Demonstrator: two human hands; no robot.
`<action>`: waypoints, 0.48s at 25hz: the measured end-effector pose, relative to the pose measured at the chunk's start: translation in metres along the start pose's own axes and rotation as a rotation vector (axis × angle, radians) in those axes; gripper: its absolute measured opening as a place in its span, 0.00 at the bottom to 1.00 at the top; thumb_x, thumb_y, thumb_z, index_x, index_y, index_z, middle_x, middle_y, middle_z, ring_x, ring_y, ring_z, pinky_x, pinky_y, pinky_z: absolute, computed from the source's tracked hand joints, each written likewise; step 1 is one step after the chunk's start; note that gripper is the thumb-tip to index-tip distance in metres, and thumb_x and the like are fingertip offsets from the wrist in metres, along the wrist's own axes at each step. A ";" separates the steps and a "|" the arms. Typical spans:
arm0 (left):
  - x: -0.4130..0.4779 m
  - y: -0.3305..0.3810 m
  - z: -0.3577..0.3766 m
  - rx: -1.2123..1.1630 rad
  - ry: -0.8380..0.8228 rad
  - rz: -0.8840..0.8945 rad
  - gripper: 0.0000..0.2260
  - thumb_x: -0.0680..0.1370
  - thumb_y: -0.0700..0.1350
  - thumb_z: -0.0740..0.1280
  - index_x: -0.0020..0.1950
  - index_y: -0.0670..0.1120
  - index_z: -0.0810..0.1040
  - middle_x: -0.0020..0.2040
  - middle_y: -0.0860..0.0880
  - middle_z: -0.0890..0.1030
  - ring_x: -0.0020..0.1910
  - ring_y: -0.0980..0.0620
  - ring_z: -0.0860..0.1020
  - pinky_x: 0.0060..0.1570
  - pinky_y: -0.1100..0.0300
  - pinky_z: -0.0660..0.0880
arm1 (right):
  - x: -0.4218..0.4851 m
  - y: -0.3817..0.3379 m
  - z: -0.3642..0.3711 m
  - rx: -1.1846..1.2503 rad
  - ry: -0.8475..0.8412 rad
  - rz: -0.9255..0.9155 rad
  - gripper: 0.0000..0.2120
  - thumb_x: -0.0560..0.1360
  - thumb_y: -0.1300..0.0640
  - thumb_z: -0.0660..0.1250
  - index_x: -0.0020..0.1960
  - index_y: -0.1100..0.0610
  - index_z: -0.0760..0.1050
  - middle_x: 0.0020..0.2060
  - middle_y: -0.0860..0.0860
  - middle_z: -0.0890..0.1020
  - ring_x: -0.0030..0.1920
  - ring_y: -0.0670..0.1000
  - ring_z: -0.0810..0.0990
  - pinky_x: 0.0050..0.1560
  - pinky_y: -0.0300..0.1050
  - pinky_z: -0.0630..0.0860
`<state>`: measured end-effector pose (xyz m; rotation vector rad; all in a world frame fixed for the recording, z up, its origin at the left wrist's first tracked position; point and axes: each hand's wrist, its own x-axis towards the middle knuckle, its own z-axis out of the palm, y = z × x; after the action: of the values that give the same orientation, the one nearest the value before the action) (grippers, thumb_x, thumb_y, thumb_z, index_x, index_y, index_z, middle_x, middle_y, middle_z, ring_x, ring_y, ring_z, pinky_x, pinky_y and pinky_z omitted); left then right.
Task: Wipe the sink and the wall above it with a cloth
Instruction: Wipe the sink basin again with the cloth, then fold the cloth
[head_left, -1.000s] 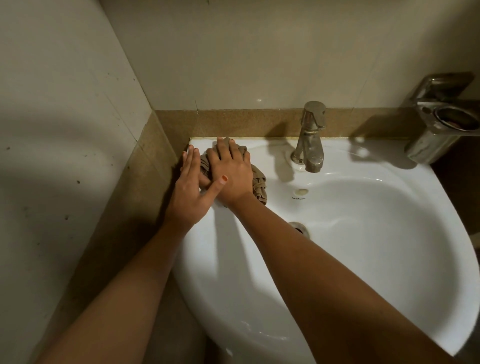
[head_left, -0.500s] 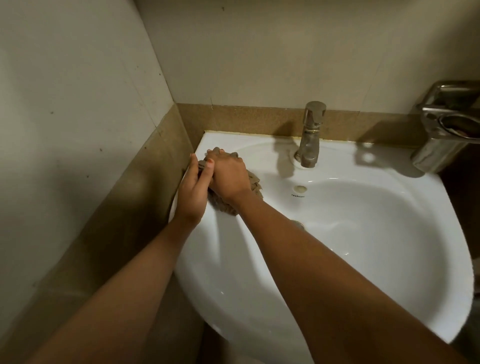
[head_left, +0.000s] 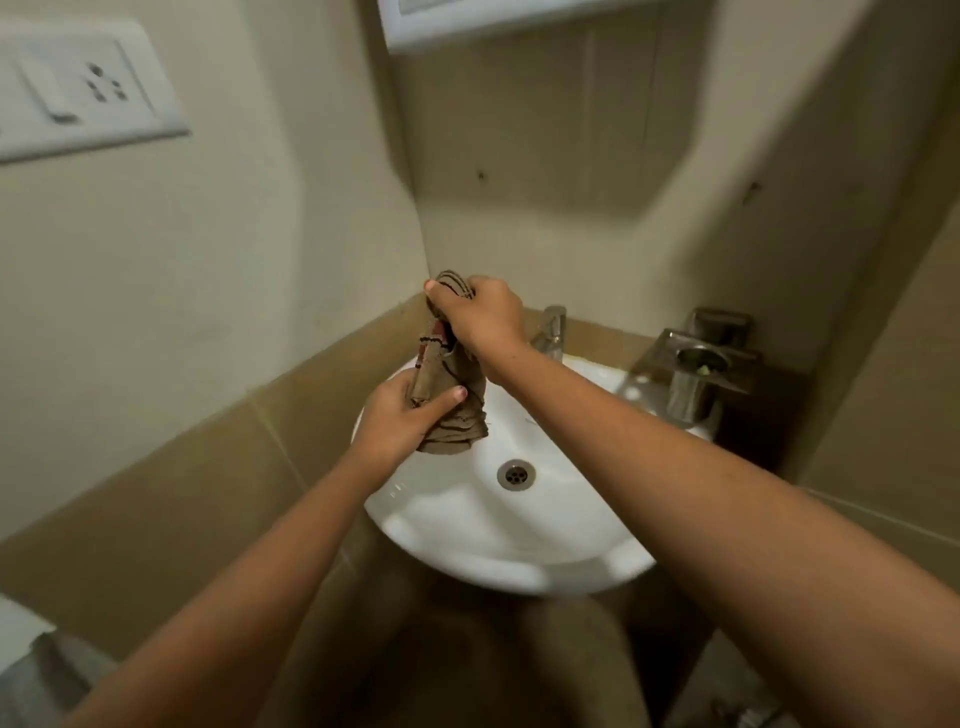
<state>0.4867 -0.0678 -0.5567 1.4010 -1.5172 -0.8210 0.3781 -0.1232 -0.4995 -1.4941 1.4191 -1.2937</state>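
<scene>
A brown cloth (head_left: 457, 410) with dark stripes hangs bunched above the left back part of the white sink (head_left: 498, 540). My right hand (head_left: 480, 312) grips its top end, raised near the corner of the walls. My left hand (head_left: 402, 421) holds its lower part, thumb across the fabric. The beige wall (head_left: 545, 218) rises behind the sink, with a brown tile band at its base. The sink's drain (head_left: 515, 474) lies uncovered in the basin.
A metal tap (head_left: 550, 332) stands at the back of the sink. A steel holder (head_left: 696, 374) is fixed at the right. A white switch and socket plate (head_left: 88, 88) sits on the left wall. A white shelf edge (head_left: 498, 21) runs overhead.
Both hands have lifted the cloth off the sink's left rim into the air. The view has pulled back and up, showing more wall and the whole basin.
</scene>
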 end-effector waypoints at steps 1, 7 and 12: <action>-0.015 0.031 -0.003 -0.079 0.078 0.021 0.05 0.72 0.47 0.71 0.45 0.51 0.77 0.44 0.48 0.83 0.45 0.48 0.82 0.46 0.57 0.79 | -0.012 -0.029 -0.019 0.024 -0.012 0.021 0.20 0.73 0.44 0.67 0.30 0.54 0.67 0.29 0.50 0.74 0.36 0.54 0.75 0.35 0.45 0.68; -0.070 0.224 -0.052 -0.182 0.211 0.102 0.06 0.76 0.44 0.66 0.52 0.47 0.78 0.44 0.47 0.82 0.41 0.54 0.80 0.40 0.65 0.78 | -0.059 -0.195 -0.112 0.118 -0.211 0.129 0.19 0.74 0.43 0.67 0.43 0.60 0.71 0.46 0.57 0.80 0.45 0.58 0.80 0.44 0.53 0.78; -0.076 0.347 -0.111 -0.243 0.261 0.033 0.08 0.78 0.46 0.64 0.49 0.42 0.79 0.41 0.45 0.81 0.41 0.50 0.79 0.40 0.59 0.76 | -0.076 -0.309 -0.182 0.024 -0.658 0.000 0.23 0.71 0.46 0.71 0.57 0.60 0.73 0.47 0.55 0.80 0.45 0.53 0.79 0.37 0.47 0.77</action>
<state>0.4481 0.0673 -0.2122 1.2461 -1.1964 -0.7435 0.2992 0.0269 -0.1749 -1.6888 0.9620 -0.7031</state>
